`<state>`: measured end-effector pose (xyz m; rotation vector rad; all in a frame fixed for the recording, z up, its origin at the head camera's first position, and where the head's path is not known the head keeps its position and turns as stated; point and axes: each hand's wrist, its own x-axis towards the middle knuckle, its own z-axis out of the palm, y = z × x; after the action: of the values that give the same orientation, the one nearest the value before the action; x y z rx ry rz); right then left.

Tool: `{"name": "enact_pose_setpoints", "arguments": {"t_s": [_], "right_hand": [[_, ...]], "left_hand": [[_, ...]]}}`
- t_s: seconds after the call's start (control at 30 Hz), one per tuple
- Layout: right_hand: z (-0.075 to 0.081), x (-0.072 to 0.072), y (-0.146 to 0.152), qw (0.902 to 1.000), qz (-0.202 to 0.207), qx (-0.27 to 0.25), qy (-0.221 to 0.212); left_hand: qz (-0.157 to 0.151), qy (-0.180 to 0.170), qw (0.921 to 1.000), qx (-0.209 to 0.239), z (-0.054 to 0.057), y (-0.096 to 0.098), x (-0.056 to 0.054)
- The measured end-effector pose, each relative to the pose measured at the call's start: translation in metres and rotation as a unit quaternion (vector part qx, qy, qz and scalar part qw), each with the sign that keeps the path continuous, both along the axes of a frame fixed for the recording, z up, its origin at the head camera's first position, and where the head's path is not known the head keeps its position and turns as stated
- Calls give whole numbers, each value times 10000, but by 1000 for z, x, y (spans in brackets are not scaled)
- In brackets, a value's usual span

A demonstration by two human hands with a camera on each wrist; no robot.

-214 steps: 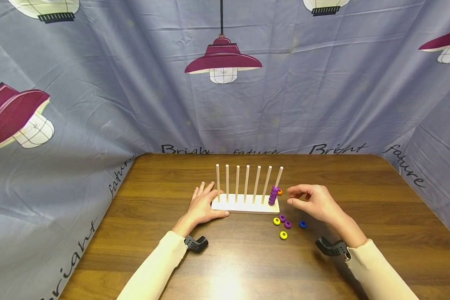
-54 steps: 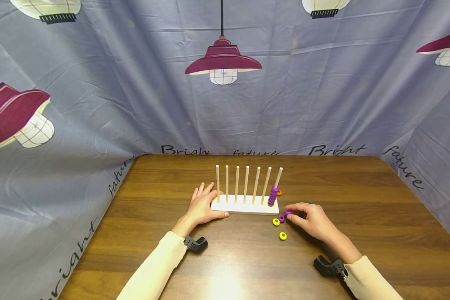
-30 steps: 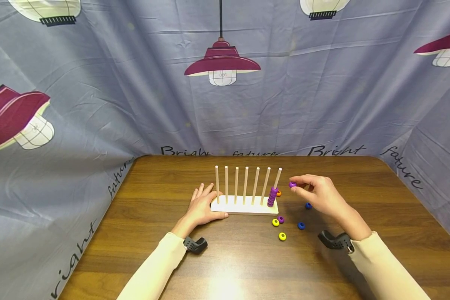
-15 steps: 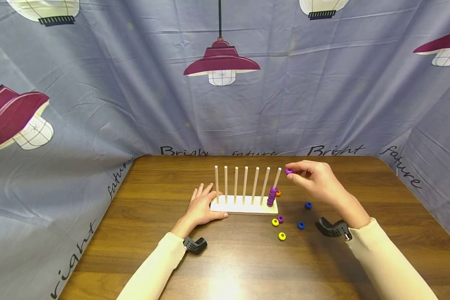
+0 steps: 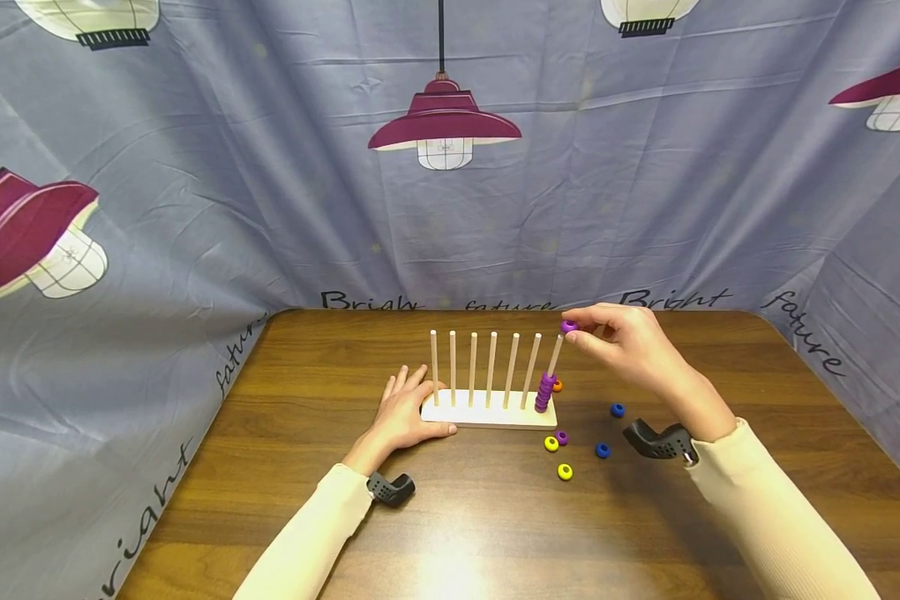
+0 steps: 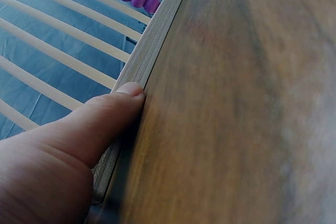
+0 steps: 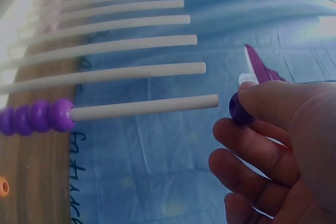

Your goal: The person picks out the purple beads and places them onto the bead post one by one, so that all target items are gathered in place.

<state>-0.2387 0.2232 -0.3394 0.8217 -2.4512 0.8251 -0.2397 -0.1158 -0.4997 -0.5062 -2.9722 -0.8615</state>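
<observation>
A pale wooden peg rack [image 5: 487, 410] stands on the table with a row of upright pegs. Purple beads [image 5: 545, 393] are stacked on its rightmost peg. My left hand [image 5: 401, 417] holds the rack's left end, its thumb [image 6: 113, 111] along the front edge; the index finger is partly hidden behind the base, other fingers spread on the table. Between thumb and index finger, my right hand [image 5: 630, 342] pinches a purple bead [image 7: 240, 109] just off the tip of the rightmost peg [image 7: 147, 107], apart from it.
Two yellow beads [image 5: 565, 472], another purple bead [image 5: 562, 437] and two blue beads [image 5: 603, 450] lie in front and to the right of the rack. An orange bead [image 5: 557, 386] sits just behind its right end. A printed curtain [image 5: 307, 167] surrounds the wooden table [image 5: 307, 358].
My right hand has picked a purple bead off the table, lifted it and moved it left to the rightmost peg's tip. The left hand has stayed on the rack.
</observation>
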Motion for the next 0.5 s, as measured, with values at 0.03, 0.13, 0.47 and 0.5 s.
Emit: {"name": "enact_pose_setpoints", "arguments": {"t_s": [0.03,0.13,0.47,0.5], "right_hand": [[1,0,-1,10000,12,1,5],[3,0,-2,10000,48,6,31],[7,-2,-5,9999,99,8,57],[7,-2,-6,9999,107,5,54]], "left_hand": [[1,3,10000,2,0,0,0],[0,14,10000,5,0,0,0],[-12,54,10000,17,-1,0,0],[-12,57,10000,19,-1,0,0]]}}
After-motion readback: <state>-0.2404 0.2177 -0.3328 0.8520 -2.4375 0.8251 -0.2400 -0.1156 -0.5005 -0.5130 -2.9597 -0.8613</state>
